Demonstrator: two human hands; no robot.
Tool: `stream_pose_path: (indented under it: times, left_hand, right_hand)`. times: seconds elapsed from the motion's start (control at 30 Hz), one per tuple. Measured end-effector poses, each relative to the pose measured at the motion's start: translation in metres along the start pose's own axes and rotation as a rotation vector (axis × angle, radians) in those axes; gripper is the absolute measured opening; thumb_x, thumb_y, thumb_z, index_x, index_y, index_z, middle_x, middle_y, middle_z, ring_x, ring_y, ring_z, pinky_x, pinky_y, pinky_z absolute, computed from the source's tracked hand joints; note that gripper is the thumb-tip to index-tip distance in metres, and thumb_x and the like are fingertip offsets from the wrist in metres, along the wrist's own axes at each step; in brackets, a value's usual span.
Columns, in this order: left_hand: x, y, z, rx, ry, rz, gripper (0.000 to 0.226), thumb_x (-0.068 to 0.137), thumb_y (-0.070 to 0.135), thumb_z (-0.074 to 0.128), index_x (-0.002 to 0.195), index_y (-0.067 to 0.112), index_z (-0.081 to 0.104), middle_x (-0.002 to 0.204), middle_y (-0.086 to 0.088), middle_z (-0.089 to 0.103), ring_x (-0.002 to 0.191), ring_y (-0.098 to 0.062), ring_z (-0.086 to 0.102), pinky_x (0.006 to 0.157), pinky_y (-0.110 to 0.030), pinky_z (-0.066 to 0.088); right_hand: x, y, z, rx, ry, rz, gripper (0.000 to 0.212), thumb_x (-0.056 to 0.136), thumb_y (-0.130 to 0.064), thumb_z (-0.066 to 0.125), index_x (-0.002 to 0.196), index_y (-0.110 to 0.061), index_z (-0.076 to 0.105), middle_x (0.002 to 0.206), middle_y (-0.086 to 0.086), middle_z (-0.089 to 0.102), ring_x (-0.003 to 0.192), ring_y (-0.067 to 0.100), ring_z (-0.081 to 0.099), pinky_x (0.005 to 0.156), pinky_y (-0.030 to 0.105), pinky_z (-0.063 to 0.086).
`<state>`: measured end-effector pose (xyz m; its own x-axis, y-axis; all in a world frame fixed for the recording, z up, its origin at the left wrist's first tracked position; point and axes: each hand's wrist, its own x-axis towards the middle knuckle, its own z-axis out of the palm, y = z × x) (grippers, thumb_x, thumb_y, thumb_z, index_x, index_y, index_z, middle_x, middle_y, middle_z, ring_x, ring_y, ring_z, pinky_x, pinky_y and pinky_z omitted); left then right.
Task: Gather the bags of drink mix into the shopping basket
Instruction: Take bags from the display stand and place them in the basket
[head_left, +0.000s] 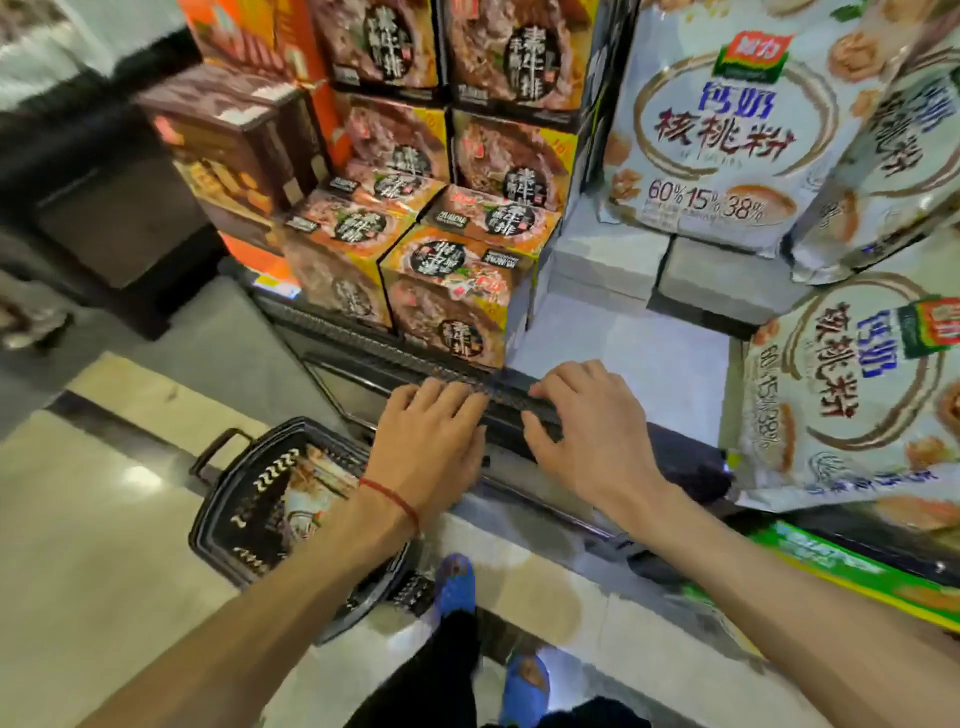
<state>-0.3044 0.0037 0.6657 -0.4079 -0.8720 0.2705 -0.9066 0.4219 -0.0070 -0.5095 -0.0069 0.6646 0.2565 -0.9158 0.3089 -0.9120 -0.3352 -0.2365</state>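
Large white bags of drink mix with walnut pictures stand on the shelf at the right: one upright bag (722, 119), another behind it at the far right (883, 171), and one lying on its side lower down (852, 395). A black shopping basket (228, 499) sits on the floor at the lower left with a bag inside (306, 493). My left hand (431, 441) and my right hand (587, 421) hover side by side over the shelf's dark front edge, fingers relaxed, holding nothing.
Stacked brown and orange boxes (441, 291) fill the shelf to the left of a bare white shelf patch (639, 348). A green package (841, 571) lies on the lower shelf at the right. My blue shoes (457, 582) stand on the tiled floor beside the basket.
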Motion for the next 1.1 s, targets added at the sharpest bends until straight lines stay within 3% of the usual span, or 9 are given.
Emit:
stream_pose_path:
  times: [0.2, 0.33, 0.53, 0.83, 1.1]
  left_hand:
    - [-0.106, -0.028, -0.005, 0.044, -0.122, -0.221, 0.028, 0.094, 0.039, 0.051, 0.116, 0.024, 0.062, 0.112, 0.001, 0.065, 0.104, -0.025, 0.057, 0.088, -0.042, 0.043]
    - [-0.162, -0.059, -0.01, 0.029, -0.218, -0.321, 0.038, 0.096, 0.041, 0.038, 0.12, 0.022, 0.061, 0.116, -0.002, 0.064, 0.111, -0.028, 0.057, 0.092, -0.045, 0.047]
    - [-0.237, -0.123, -0.012, 0.04, -0.277, -0.373, 0.037, 0.094, 0.04, 0.047, 0.121, 0.02, 0.063, 0.121, -0.004, 0.066, 0.109, -0.028, 0.059, 0.087, -0.044, 0.049]
    - [-0.328, -0.227, -0.008, 0.004, -0.323, -0.309, 0.028, 0.091, 0.033, 0.061, 0.115, 0.018, 0.063, 0.106, -0.002, 0.067, 0.097, -0.029, 0.06, 0.076, -0.042, 0.049]
    - [-0.321, -0.286, 0.022, -0.019, -0.411, -0.248, 0.028, 0.091, 0.033, 0.059, 0.114, 0.019, 0.063, 0.102, -0.001, 0.065, 0.094, -0.026, 0.059, 0.076, -0.041, 0.049]
  right_hand:
    - [-0.034, -0.083, 0.031, 0.112, -0.105, -0.132, 0.024, 0.088, -0.039, 0.063, 0.1, -0.02, 0.073, 0.096, -0.001, 0.066, 0.093, 0.025, 0.06, 0.075, 0.039, 0.05]
    - [-0.053, -0.136, 0.054, 0.135, -0.124, -0.189, 0.02, 0.087, -0.035, 0.07, 0.097, -0.019, 0.074, 0.092, 0.0, 0.066, 0.09, 0.025, 0.06, 0.071, 0.037, 0.049]
    - [-0.072, -0.227, 0.087, 0.162, -0.097, -0.201, 0.017, 0.087, -0.034, 0.067, 0.095, -0.02, 0.073, 0.091, -0.002, 0.066, 0.088, 0.025, 0.06, 0.071, 0.036, 0.047]
    - [-0.108, -0.345, 0.146, 0.227, -0.185, 0.085, 0.018, 0.092, -0.031, 0.068, 0.103, -0.017, 0.072, 0.099, -0.001, 0.068, 0.096, 0.023, 0.059, 0.079, 0.038, 0.052]
    - [-0.095, -0.375, 0.18, 0.225, -0.212, 0.248, 0.027, 0.09, -0.036, 0.056, 0.1, -0.017, 0.072, 0.096, -0.001, 0.067, 0.093, 0.025, 0.057, 0.075, 0.04, 0.052]
